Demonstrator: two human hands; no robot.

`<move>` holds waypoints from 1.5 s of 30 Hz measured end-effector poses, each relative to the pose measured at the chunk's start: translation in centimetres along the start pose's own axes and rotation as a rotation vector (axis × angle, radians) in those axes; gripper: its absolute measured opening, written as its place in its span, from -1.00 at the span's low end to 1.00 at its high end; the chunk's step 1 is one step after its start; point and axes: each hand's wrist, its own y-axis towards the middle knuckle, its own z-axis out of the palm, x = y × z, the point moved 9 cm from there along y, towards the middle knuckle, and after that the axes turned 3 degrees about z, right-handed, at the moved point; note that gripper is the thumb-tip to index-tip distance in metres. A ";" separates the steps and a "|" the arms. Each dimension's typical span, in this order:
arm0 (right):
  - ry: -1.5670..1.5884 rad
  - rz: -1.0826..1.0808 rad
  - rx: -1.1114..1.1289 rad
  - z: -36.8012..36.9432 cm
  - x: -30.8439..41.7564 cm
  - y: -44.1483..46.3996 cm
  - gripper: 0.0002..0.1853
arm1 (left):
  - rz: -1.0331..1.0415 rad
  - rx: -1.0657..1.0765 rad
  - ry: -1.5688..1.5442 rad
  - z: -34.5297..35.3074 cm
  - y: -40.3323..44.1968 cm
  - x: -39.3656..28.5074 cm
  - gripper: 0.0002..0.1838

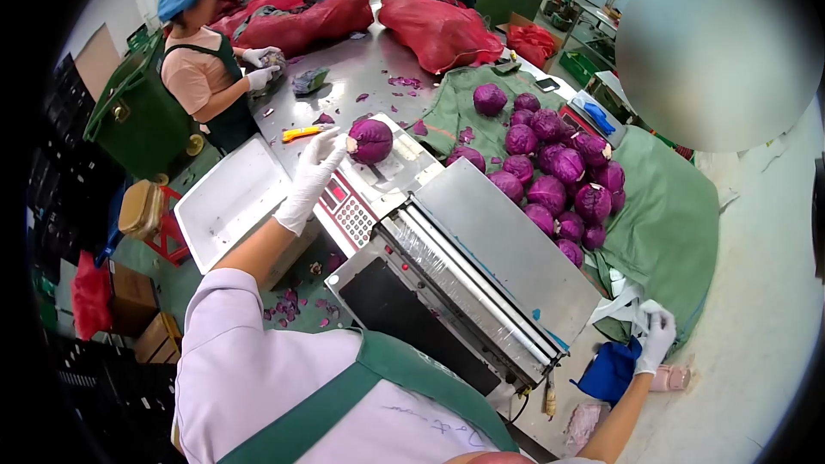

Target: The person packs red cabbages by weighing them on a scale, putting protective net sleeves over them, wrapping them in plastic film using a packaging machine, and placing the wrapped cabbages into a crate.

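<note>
My left hand (313,174), in a white glove, has its fingers stretched out beside a red cabbage (370,141). That cabbage sits on the metal plate of a weighing scale (351,216) with a keypad, its pale cut stem facing my fingertips. On the right, my right hand (657,337), gloved too, has its fingers drawn together at the end of a white paper strip (617,304). Below that hand lie a blue cloth (608,371) and a pink object (671,378). A film wrapping machine (468,262) stands between my hands.
Many red cabbages (550,163) are heaped on a green cloth (662,215). A white tub (234,202) stands left of the scale near a yellow cutter knife (302,132). Red mesh sacks (438,26) lie farther back. A co-worker (210,69) handles a cabbage at the left.
</note>
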 end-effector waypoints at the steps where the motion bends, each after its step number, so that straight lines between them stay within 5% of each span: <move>1: 0.001 -0.009 0.002 -0.4 1.1 -0.3 -0.78 | 0.028 0.049 -0.017 0.4 -0.8 -1.0 -0.50; 3: 0.140 -0.428 -0.238 -3.3 12.9 -4.2 -0.81 | 0.093 0.093 -0.131 2.1 -3.2 -4.6 -0.62; 4: 0.145 -0.437 -0.233 -3.4 16.7 -5.8 -0.81 | 0.131 0.135 -0.156 3.0 -4.5 -6.4 -0.66; 6: 0.142 -0.551 -0.120 -2.2 24.8 -10.1 -0.83 | 0.103 0.315 -0.184 5.9 -7.4 -9.8 -0.67; 8: 0.188 -0.362 0.107 1.2 29.0 -13.9 -0.85 | 0.058 0.427 -0.373 9.3 -10.9 -13.1 -0.61; 10: 0.217 -0.713 0.212 5.0 34.4 -18.8 -0.85 | 0.085 0.531 -0.484 12.3 -14.4 -17.2 -0.53; 12: 0.205 -0.745 0.404 8.6 36.9 -21.9 -0.86 | 0.167 0.604 -0.491 14.4 -17.3 -19.3 -0.46; 16: 0.290 -0.758 0.369 10.8 39.3 -24.0 -0.87 | -0.221 0.706 -0.524 15.9 -19.6 -15.7 -0.63; 18: 0.295 -0.471 0.616 12.5 39.3 -24.0 -0.85 | -0.225 0.491 -0.611 13.8 -18.2 -14.5 -0.71; 19: 0.225 -0.352 0.762 14.0 38.4 -24.4 -0.82 | -0.133 0.495 -0.416 13.0 -17.5 -14.7 -0.74; 24: 0.419 -0.324 0.807 17.3 37.4 -25.2 -0.74 | -0.104 0.609 -0.528 13.3 -17.2 -12.4 -0.76; 26: 0.878 0.231 1.008 18.5 37.9 -25.9 -0.60 | -0.183 0.533 -0.622 12.2 -15.3 -11.4 -0.79; 27: 0.775 0.038 1.103 18.4 39.4 -25.3 -0.48 | -0.162 0.488 -0.787 11.0 -14.5 -12.8 -0.80; 30: 0.897 -0.004 0.909 22.3 40.7 -24.7 -0.57 | -0.332 0.412 -0.834 10.6 -12.9 -9.7 -0.73; 32: 0.642 -0.496 0.700 24.2 42.7 -24.6 -0.55 | -0.383 0.474 -0.760 10.3 -11.6 -8.1 -0.75; 33: 0.495 -0.542 0.683 25.7 43.2 -25.0 -0.48 | -0.257 0.444 -0.688 9.8 -10.7 -7.8 -0.78; 34: 1.065 -0.181 0.811 28.2 42.8 -25.6 -0.35 | -0.141 0.416 -0.619 9.2 -10.0 -7.7 -0.81; 38: 0.966 0.059 0.718 30.7 44.7 -26.7 -0.45 | 0.419 0.158 -0.236 4.2 -6.4 -8.3 -0.81; 42: 0.958 0.208 0.652 33.6 42.8 -27.1 -0.78 | 0.602 0.065 -0.059 1.1 -4.5 -9.3 -0.84; 45: 0.691 -0.114 0.543 33.6 45.0 -26.4 -0.90 | 0.306 0.239 -0.423 2.1 -3.4 -4.5 -0.90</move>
